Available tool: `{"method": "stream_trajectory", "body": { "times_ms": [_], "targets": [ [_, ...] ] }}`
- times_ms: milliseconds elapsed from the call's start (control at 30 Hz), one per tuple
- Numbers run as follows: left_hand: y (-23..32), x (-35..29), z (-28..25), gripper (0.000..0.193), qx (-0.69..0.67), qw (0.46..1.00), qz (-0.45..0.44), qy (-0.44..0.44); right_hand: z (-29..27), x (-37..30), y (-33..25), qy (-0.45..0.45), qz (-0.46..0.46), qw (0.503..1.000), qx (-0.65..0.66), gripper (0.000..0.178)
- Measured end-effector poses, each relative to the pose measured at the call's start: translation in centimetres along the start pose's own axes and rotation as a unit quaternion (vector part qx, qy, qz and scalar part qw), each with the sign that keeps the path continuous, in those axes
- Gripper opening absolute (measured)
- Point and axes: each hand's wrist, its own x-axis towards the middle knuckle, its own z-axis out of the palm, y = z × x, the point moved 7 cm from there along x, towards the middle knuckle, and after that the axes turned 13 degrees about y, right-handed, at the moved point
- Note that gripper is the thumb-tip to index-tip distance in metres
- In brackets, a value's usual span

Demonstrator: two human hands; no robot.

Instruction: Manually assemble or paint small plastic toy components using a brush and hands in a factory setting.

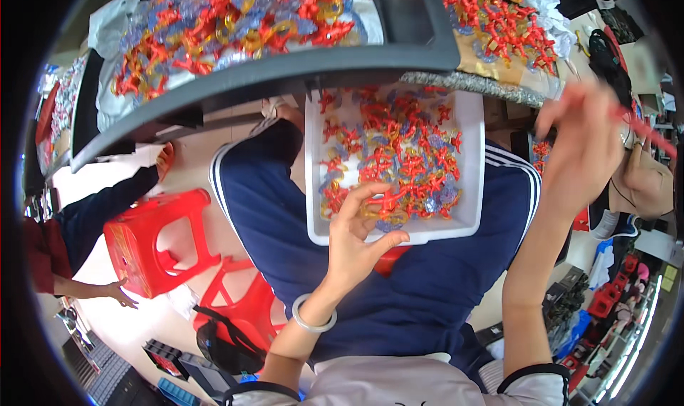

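Note:
My left hand [356, 243] is over the near edge of a white plastic bin [467, 163] on my lap. Its thumb stretches away from the bent index finger, and small pieces show between them. Close to the index fingertip is a red piece [388, 201]; whether it is touched I cannot tell. Many small red, amber and bluish see-through plastic pieces [410, 146] fill the bin. Raised at the right, beside the table edge, my right hand [588, 139] is smeared by motion. Some red shows at its fingers, too blurred to name.
Ahead, a dark-rimmed table [285, 65] bears heaps of similar pieces [235, 21], with more on cardboard [495, 28] at right. Red plastic stools [153, 242] stand at left, near another person's hand [117, 293]. A black bag [224, 342] hangs by one stool.

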Motion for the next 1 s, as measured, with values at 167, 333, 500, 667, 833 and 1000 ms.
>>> {"method": "stream_trajectory", "body": {
  "times_ms": [167,333,500,667,833,1000],
  "targets": [
    [-0.4,-1.1,0.9,0.063,0.041,0.999,-0.020,0.009,-1.2,-13.1,2.7,-0.158,0.190,0.954,-0.169,0.018],
    [-0.7,-2.2,2.7,0.064,0.139,0.989,-0.022,-0.045,-2.6,-15.2,2.4,-0.139,0.203,0.955,-0.167,0.007],
    [-1.0,-3.1,3.6,0.063,0.128,0.991,-0.012,-0.045,-3.6,-14.9,0.8,-0.166,0.139,0.958,-0.186,0.007],
    [-1.0,-3.5,4.0,0.064,0.177,0.983,0.008,-0.046,-3.8,-15.0,0.9,-0.211,0.120,0.946,-0.216,0.008],
    [-0.7,-3.9,4.4,0.063,0.214,0.975,0.017,-0.064,-3.8,-14.6,0.2,-0.167,0.131,0.966,-0.147,0.006],
    [-0.6,-3.9,4.5,0.063,0.230,0.971,0.013,-0.064,-3.5,-14.5,0.4,-0.220,0.113,0.945,-0.212,0.005]
  ]
}}
